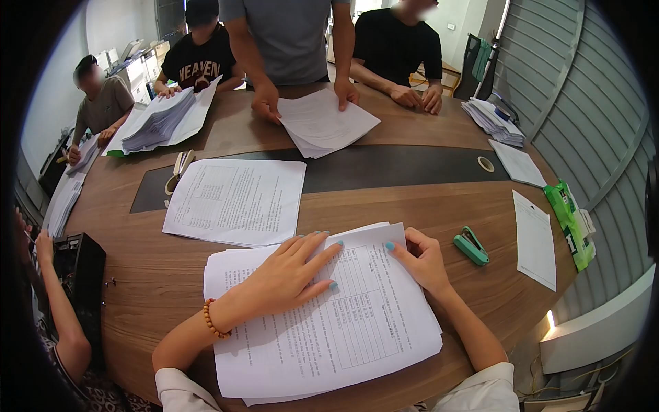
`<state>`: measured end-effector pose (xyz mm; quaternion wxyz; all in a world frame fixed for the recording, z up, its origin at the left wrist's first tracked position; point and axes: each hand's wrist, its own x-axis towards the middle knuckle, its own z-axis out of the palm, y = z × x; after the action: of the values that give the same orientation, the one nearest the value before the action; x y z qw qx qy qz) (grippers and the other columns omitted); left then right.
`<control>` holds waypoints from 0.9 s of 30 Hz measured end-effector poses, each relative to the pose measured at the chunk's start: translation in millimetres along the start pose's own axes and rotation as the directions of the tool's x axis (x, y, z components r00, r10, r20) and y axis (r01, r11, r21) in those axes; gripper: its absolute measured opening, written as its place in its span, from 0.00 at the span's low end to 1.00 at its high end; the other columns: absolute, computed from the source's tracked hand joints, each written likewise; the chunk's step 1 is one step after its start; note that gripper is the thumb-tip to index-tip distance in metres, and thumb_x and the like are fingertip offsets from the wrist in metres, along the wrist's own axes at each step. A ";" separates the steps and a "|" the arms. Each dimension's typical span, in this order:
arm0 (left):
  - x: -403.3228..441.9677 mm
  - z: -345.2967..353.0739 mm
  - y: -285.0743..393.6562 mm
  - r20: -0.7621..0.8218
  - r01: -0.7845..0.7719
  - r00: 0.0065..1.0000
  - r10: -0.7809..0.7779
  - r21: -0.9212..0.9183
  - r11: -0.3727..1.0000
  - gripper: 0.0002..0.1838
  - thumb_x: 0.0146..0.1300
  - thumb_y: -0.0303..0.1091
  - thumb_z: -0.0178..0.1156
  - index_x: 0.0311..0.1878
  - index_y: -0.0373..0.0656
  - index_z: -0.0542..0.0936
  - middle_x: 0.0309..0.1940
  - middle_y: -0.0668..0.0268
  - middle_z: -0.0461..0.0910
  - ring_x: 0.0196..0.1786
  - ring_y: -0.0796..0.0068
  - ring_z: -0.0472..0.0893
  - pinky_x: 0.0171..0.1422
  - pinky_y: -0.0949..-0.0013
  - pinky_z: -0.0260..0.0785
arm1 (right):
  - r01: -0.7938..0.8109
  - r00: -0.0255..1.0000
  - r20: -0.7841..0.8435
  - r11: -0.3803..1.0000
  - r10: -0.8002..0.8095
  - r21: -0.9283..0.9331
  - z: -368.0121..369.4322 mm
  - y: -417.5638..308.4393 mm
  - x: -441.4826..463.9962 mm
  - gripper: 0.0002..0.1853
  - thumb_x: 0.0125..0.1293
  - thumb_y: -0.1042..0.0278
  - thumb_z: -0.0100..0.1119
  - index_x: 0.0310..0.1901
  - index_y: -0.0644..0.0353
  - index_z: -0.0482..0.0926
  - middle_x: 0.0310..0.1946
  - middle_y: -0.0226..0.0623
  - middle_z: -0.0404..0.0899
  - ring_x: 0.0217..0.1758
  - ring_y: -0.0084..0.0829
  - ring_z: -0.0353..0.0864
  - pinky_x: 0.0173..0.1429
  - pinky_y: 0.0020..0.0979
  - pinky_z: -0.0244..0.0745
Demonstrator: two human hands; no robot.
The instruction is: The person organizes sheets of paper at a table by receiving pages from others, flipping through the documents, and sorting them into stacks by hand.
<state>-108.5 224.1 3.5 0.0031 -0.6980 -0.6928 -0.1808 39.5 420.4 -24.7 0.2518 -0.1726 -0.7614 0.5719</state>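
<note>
A thick stack of printed sheets [364, 336] lies on the wooden table [158, 329] right in front of me. My left hand [292, 271] rests flat on its top page, fingers spread, with a beaded bracelet at the wrist. At the stack's far right corner, my right hand [422, 261] has its thumb on the top page and its other fingers behind the edge, pinching paper; how many sheets it holds cannot be seen. Just beyond lies a second printed pile [237, 199]. A teal stapler [471, 246] sits to the right of my right hand.
Across the table a standing person holds papers [326, 120]; several others sit around. A tape roll [485, 164], a single sheet [534, 240] and a green packet [570, 223] lie at the right. A black case [79, 295] stands left. A bulky pile [161, 117] lies far left.
</note>
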 end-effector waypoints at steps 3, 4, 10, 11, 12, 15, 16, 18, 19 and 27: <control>0.1 0.2 0.0 -0.007 -0.003 1.000 0.003 0.001 1.000 0.24 0.58 0.44 0.45 0.54 0.39 0.61 0.52 0.48 0.59 0.55 0.54 0.60 0.60 0.61 0.51 | 0.005 1.000 0.002 1.000 -0.005 -0.007 -1.0 3.2 0.5 0.10 0.51 0.66 0.58 0.28 0.65 0.74 0.20 0.26 0.67 0.22 0.14 0.63 0.25 0.17 0.58; 0.1 0.2 0.0 -0.010 -0.006 1.000 0.006 0.005 1.000 0.24 0.58 0.44 0.45 0.55 0.39 0.61 0.52 0.48 0.59 0.55 0.54 0.60 0.60 0.61 0.51 | 0.008 1.000 0.005 1.000 -0.008 -0.012 -1.3 4.5 0.6 0.10 0.51 0.66 0.58 0.28 0.65 0.74 0.20 0.26 0.68 0.22 0.14 0.63 0.25 0.17 0.58; 0.1 -0.1 0.2 -0.006 -0.003 1.000 0.003 0.006 1.000 0.24 0.58 0.44 0.46 0.55 0.40 0.61 0.52 0.48 0.59 0.55 0.55 0.61 0.60 0.61 0.50 | 0.003 1.000 0.000 1.000 -0.003 -0.022 -0.7 1.5 0.1 0.10 0.51 0.66 0.58 0.27 0.65 0.74 0.20 0.26 0.67 0.21 0.14 0.62 0.25 0.18 0.58; 0.2 -0.1 0.3 -0.003 0.001 1.000 -0.001 0.007 1.000 0.24 0.58 0.44 0.45 0.55 0.40 0.61 0.52 0.48 0.59 0.56 0.55 0.61 0.60 0.60 0.50 | 0.003 1.000 0.000 1.000 -0.003 -0.021 -0.7 1.6 0.1 0.10 0.51 0.66 0.58 0.27 0.65 0.74 0.20 0.26 0.67 0.21 0.14 0.62 0.25 0.18 0.58; 0.2 0.1 0.2 -0.003 0.001 1.000 -0.001 0.007 1.000 0.24 0.58 0.44 0.45 0.55 0.40 0.61 0.52 0.48 0.59 0.56 0.55 0.61 0.60 0.60 0.50 | 0.005 1.000 0.001 1.000 -0.005 -0.023 -0.8 1.6 0.2 0.10 0.51 0.66 0.58 0.27 0.65 0.74 0.20 0.26 0.67 0.21 0.14 0.62 0.25 0.18 0.58; 0.2 0.4 -0.1 -0.005 -0.004 1.000 0.004 0.009 1.000 0.24 0.58 0.44 0.45 0.55 0.40 0.61 0.52 0.48 0.59 0.56 0.55 0.60 0.61 0.60 0.50 | 0.011 1.000 0.004 1.000 -0.011 -0.028 -1.0 2.4 0.5 0.10 0.51 0.66 0.58 0.27 0.65 0.74 0.20 0.26 0.67 0.21 0.14 0.62 0.25 0.18 0.57; 0.1 0.2 -0.1 -0.003 -0.004 1.000 0.004 0.013 1.000 0.24 0.58 0.44 0.45 0.55 0.40 0.61 0.53 0.48 0.59 0.56 0.55 0.60 0.61 0.61 0.50 | 0.015 1.000 0.005 0.999 -0.015 -0.032 -1.1 2.9 0.6 0.10 0.51 0.66 0.57 0.27 0.65 0.74 0.20 0.26 0.67 0.21 0.14 0.62 0.25 0.18 0.57; -0.1 0.5 -0.2 -0.001 -0.004 1.000 0.004 0.017 1.000 0.24 0.58 0.44 0.45 0.55 0.40 0.61 0.53 0.48 0.59 0.56 0.55 0.60 0.61 0.61 0.50 | 0.011 1.000 0.006 1.000 -0.011 -0.026 -1.4 3.8 0.5 0.10 0.51 0.66 0.57 0.27 0.65 0.74 0.20 0.26 0.67 0.21 0.14 0.62 0.25 0.18 0.58; -0.1 0.7 -0.4 0.000 -0.003 1.000 0.003 0.015 1.000 0.24 0.58 0.44 0.45 0.55 0.40 0.61 0.53 0.48 0.59 0.56 0.55 0.60 0.60 0.61 0.50 | 0.008 1.000 0.007 1.000 -0.008 -0.021 -1.3 4.1 0.5 0.09 0.51 0.66 0.57 0.27 0.65 0.74 0.20 0.26 0.67 0.21 0.14 0.62 0.25 0.18 0.58; -0.3 -0.1 -0.1 0.010 0.014 1.000 -0.014 -0.012 1.000 0.25 0.58 0.44 0.45 0.55 0.40 0.61 0.53 0.48 0.59 0.56 0.54 0.60 0.60 0.61 0.50 | 0.002 1.000 0.004 1.000 -0.002 -0.007 -0.3 1.7 0.1 0.08 0.52 0.68 0.57 0.29 0.65 0.74 0.20 0.25 0.69 0.21 0.13 0.63 0.25 0.16 0.58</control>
<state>-108.5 223.8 3.6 -0.0057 -0.6942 -0.6965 -0.1816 39.6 421.2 -26.2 0.2504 -0.1715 -0.7642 0.5691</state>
